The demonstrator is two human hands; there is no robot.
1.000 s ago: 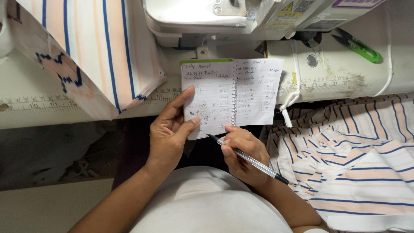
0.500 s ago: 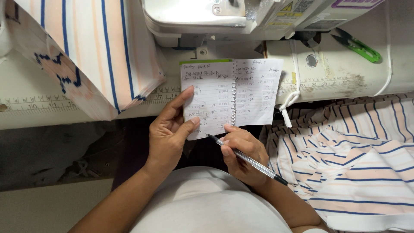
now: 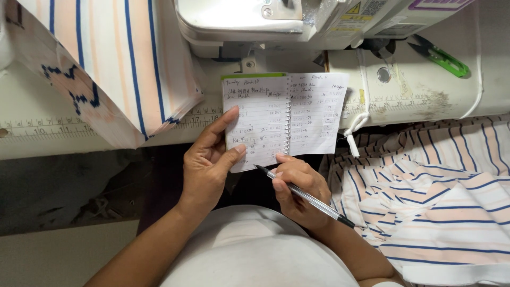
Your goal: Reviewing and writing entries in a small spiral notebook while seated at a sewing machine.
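Note:
My left hand [image 3: 210, 165] holds a small spiral notebook [image 3: 287, 117] open by its lower left corner, thumb pressed on the left page. Both lined pages are filled with handwriting. My right hand [image 3: 297, 188] grips a clear ballpoint pen [image 3: 305, 195] just below the notebook's lower edge. The pen's tip points up-left toward the bottom of the left page. The notebook rests over the edge of a white sewing machine table [image 3: 53, 138].
A sewing machine head [image 3: 255, 21] sits above the notebook. Striped cloth [image 3: 111, 58] hangs at the upper left; more striped cloth [image 3: 441, 196] is piled at the right. Green thread snips [image 3: 441, 56] lie at the upper right. A printed ruler scale runs along the table edge.

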